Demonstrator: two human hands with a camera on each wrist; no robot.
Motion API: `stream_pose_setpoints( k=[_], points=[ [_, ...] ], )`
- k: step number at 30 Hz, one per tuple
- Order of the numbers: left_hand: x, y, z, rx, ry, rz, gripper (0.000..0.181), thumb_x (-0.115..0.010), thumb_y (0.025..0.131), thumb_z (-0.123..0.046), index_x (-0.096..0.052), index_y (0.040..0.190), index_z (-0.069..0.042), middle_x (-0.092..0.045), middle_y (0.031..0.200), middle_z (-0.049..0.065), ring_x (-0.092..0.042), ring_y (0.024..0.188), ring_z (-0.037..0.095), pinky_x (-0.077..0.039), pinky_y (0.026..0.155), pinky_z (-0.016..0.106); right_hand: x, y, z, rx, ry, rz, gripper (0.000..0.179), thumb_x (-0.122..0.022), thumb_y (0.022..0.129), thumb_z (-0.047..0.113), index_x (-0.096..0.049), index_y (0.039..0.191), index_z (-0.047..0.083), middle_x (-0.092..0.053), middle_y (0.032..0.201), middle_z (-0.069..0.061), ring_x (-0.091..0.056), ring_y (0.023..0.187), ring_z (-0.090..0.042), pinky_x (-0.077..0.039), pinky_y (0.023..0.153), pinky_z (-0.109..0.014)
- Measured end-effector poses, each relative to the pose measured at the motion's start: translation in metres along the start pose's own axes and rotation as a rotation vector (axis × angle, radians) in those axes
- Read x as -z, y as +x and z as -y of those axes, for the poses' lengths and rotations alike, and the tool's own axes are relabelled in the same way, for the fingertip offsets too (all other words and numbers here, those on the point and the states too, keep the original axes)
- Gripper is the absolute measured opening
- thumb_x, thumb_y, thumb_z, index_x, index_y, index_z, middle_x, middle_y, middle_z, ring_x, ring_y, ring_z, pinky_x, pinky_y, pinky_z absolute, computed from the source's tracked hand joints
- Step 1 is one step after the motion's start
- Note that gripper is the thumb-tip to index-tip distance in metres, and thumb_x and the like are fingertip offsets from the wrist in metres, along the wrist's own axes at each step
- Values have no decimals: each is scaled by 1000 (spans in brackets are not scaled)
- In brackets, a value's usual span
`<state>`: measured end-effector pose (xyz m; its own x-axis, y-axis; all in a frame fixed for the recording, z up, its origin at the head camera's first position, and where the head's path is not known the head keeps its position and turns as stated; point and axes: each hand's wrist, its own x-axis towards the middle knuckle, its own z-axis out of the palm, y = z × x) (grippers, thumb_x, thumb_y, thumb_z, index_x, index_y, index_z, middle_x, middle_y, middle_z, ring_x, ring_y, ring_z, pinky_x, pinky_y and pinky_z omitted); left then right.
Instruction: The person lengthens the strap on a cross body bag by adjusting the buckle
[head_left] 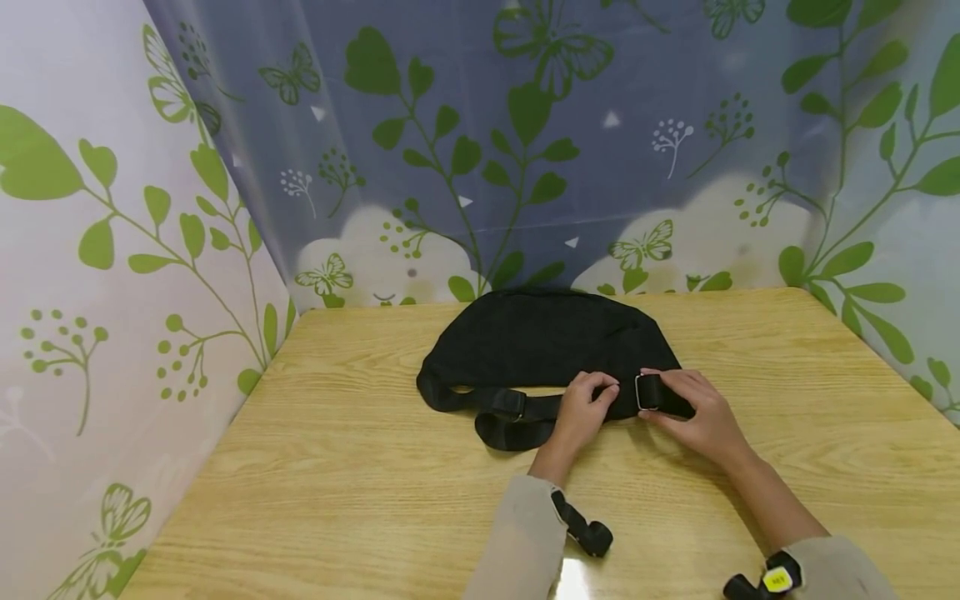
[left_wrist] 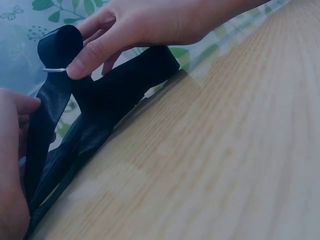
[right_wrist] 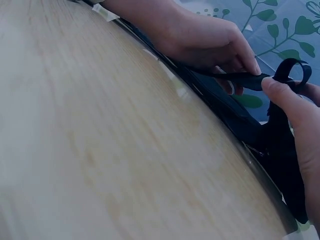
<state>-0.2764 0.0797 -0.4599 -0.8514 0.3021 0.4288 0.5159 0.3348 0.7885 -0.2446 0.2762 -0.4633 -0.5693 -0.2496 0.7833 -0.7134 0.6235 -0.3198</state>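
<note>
A black waist bag [head_left: 540, 337] lies on the table with its black webbing strap [head_left: 543, 407] along the near side. My left hand [head_left: 583, 412] pinches the strap near the bag's right half. To its right, my right hand [head_left: 701, 412] grips a metal buckle [head_left: 640, 393] and the webbing looped through it. Seen from the left wrist, the webbing [left_wrist: 60, 42] makes a raised loop above the buckle, between the right thumb and fingers. In the right wrist view both hands hold the webbing [right_wrist: 245, 79] a short way apart.
A second slider [head_left: 517, 404] sits on the strap left of my left hand, above a slack loop [head_left: 506, 435] resting on the wooden table [head_left: 337, 500]. Right behind the bag hangs a leaf-patterned curtain [head_left: 450, 183]. Black bands with small devices [head_left: 596, 539] circle both wrists.
</note>
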Motion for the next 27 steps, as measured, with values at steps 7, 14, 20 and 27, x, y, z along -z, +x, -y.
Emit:
stream_pose_setpoints(
  k=[7, 14, 20, 27],
  points=[
    [-1, 0, 2, -35, -27, 75, 14, -57, 92, -16, -67, 94, -6, -55, 86, -2, -49, 79, 7, -40, 70, 19, -1, 4, 3, 56, -42, 126, 62, -85, 60, 17, -63, 118, 11, -61, 113, -1, -54, 100, -20, -36, 88, -30],
    [-2, 0, 3, -3, -79, 51, 15, -56, 93, -18, -66, 97, -7, -56, 91, -2, -49, 83, 8, -40, 74, 21, -2, 3, 2, 43, -135, 128, 64, -83, 57, 6, -60, 116, 2, -63, 104, -12, -55, 93, -29, -39, 79, -47],
    [-1, 2, 4, -89, 41, 28, 25, -64, 86, -7, -63, 111, -11, -58, 100, -1, -48, 93, 11, -40, 81, 21, -2, 1, -1, 35, -178, 94, 56, -83, 58, 7, -64, 110, 3, -59, 86, -5, -55, 75, -23, -41, 68, -42],
    [1, 2, 0, -104, 199, 111, 61, -77, 74, -26, -50, 129, -19, -54, 111, -5, -45, 98, 8, -39, 84, 23, -1, 1, 1, 12, -165, 74, 56, -82, 60, 5, -63, 113, 4, -55, 82, -3, -50, 69, -17, -41, 62, -38]
  ],
)
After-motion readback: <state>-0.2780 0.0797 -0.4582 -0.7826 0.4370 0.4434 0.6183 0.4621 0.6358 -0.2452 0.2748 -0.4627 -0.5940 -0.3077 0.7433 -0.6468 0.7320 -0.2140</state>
